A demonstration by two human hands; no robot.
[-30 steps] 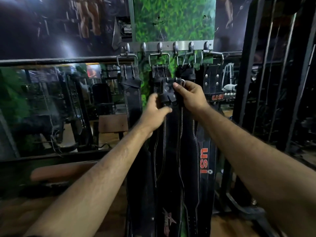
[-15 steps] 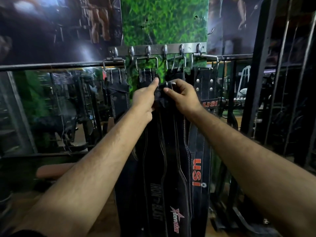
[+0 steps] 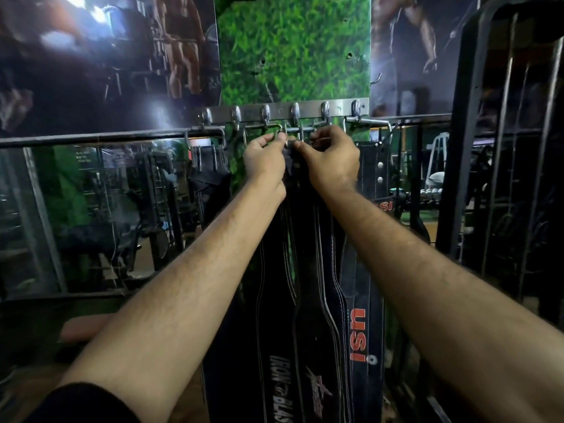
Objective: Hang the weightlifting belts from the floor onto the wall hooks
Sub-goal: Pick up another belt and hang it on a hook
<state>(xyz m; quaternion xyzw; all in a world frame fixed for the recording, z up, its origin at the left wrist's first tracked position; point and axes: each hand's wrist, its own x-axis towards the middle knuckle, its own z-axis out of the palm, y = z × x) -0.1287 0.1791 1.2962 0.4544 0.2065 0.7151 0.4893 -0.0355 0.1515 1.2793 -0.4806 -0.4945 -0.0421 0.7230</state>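
**Belt buckle raised to the hooks**

Up from chest height a second ago to just under the hook rail (image 3: 283, 109) now. Both hands lifted together, carrying the top end of a black belt (image 3: 308, 300) with them. Left hand (image 3: 264, 161) pinching the metal buckle (image 3: 285, 138) between thumb and curled fingers; right hand (image 3: 331, 163) curled round the strap end just beside it, knuckles nearly touching the left. Buckle now level with the hook tips near the middle of the rail, though cannot tell whether caught on one yet. Rest of the belt hanging straight down between the forearms, in front of the belts already hung. Probably the last small move for this belt: slipping the buckle over a hook, then letting go. Floor below not visible, so remaining belts unknown.
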